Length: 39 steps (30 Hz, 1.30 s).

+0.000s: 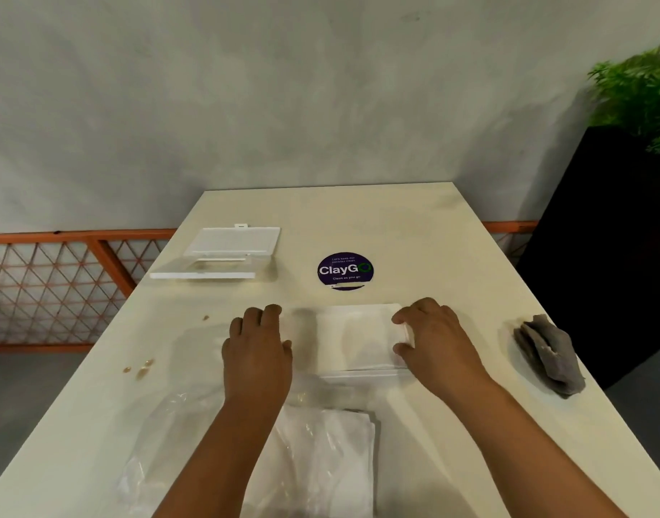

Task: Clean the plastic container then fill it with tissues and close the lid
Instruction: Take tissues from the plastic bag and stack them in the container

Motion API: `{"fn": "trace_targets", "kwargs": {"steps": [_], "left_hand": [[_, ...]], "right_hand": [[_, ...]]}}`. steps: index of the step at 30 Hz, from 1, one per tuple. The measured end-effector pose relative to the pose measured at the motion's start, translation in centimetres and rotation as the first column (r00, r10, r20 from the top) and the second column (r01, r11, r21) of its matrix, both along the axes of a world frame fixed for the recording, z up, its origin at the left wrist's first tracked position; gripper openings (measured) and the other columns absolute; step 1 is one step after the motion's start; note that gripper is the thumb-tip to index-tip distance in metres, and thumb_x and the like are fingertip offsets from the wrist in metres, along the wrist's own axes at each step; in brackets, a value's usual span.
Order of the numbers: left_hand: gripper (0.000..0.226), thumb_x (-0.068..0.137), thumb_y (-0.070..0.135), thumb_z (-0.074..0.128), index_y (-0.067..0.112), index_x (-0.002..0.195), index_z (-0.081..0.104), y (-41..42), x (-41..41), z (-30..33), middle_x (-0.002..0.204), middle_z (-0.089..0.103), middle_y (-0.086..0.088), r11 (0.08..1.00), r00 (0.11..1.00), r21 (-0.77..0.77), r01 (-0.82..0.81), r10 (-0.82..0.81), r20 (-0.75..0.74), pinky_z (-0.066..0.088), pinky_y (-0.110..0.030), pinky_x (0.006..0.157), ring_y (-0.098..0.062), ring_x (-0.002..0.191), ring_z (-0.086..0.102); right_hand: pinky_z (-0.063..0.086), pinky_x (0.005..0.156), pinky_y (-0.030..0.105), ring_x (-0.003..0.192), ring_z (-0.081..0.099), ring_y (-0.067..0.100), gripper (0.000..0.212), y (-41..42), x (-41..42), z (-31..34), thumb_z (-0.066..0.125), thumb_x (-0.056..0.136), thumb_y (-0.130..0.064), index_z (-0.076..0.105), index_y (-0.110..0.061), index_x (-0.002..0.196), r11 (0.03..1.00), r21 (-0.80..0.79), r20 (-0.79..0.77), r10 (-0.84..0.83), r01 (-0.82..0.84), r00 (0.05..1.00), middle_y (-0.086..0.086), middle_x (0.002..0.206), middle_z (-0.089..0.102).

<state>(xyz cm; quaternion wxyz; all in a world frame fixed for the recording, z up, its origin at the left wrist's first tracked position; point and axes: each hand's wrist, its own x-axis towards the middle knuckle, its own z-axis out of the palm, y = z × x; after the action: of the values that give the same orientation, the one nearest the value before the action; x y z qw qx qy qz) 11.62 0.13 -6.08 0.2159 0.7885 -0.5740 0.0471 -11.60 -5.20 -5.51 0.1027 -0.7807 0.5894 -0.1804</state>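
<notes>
Plastic container (358, 338), clear, flat and rectangular with white tissues inside, lies mid-table between our hands. We note the right hand (437, 338) pinching its right edge between thumb and curled fingers; the left hand (257, 349) rests at its left side, fingers bent, grip not discernible. A second clear container (224, 254) lies open at far left. A crinkled plastic bag of tissues (321, 454) sits nearest us, a crumpled grey cloth (549, 353) at right, brown spots (141, 368) at left on the smooth cream table (452, 256).
</notes>
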Motion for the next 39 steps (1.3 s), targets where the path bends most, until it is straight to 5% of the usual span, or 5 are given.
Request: {"fn": "trace_targets", "kwargs": {"steps": [6, 13, 23, 33, 39], "left_hand": [[0.038, 0.089, 0.031, 0.063, 0.022, 0.126, 0.056, -1.3, -0.6, 0.7, 0.122, 0.053, 0.001, 0.964, 0.947, 0.128, 0.233, -0.195, -0.254, 0.045, -0.029, 0.095, -0.018, 0.111, 0.053], [0.047, 0.089, 0.04, 0.06, 0.024, 0.133, 0.051, -2.0, -0.8, 1.0, 0.127, 0.052, -0.003, 0.882, 0.959, 0.386, 0.27, -0.209, -0.192, 0.041, -0.032, 0.101, -0.022, 0.119, 0.048], [0.055, 0.086, 0.035, 0.067, 0.02, 0.136, 0.048, -2.8, -1.5, 2.7, 0.132, 0.047, -0.005, 0.811, 0.953, 0.5, 0.304, -0.26, -0.158, 0.043, -0.032, 0.099, -0.023, 0.119, 0.048], [0.063, 0.083, 0.032, 0.072, 0.023, 0.139, 0.045, -2.8, -0.6, 2.5, 0.137, 0.046, -0.002, 0.788, 0.93, 0.504, 0.354, -0.24, -0.277, 0.042, -0.032, 0.101, -0.021, 0.123, 0.047], [0.059, 0.073, 0.034, 0.08, 0.029, 0.126, 0.056, -3.3, 0.6, 3.1, 0.134, 0.048, 0.008, 0.785, 0.883, 0.421, 0.453, -0.33, -0.334, 0.04, -0.025, 0.099, -0.012, 0.121, 0.046]], "right_hand": [[0.042, 0.091, 0.027, 0.113, 0.044, 0.014, 0.04, -1.2, -0.8, 1.2, 0.067, 0.085, -0.034, 0.057, -0.033, 0.123, 0.99, 0.131, -0.13, 0.062, -0.045, 0.99, -0.015, 0.129, 0.055], [0.038, 0.085, 0.031, 0.117, 0.042, 0.018, 0.035, -1.5, 1.1, 2.4, 0.06, 0.088, -0.028, 0.06, -0.031, 0.123, 0.982, 0.147, -0.488, 0.18, -0.123, 0.854, -0.012, 0.126, 0.059], [0.031, 0.08, 0.03, 0.115, 0.043, 0.019, 0.035, -2.7, 2.0, 3.5, 0.069, 0.084, -0.022, 0.062, -0.024, 0.118, 0.978, 0.184, -0.636, 0.197, -0.1, 0.746, -0.007, 0.113, 0.063], [0.035, 0.082, 0.03, 0.111, 0.049, 0.02, 0.045, -2.6, 2.5, 3.9, 0.075, 0.078, -0.031, 0.06, -0.024, 0.12, 0.965, 0.239, -0.611, 0.236, -0.107, 0.756, -0.004, 0.115, 0.061], [0.04, 0.088, 0.025, 0.115, 0.051, 0.019, 0.055, -2.2, 3.1, 4.2, 0.077, 0.079, -0.029, 0.056, -0.028, 0.13, 0.93, 0.301, -0.243, 0.289, -0.211, 0.926, 0.001, 0.125, 0.053]]}}
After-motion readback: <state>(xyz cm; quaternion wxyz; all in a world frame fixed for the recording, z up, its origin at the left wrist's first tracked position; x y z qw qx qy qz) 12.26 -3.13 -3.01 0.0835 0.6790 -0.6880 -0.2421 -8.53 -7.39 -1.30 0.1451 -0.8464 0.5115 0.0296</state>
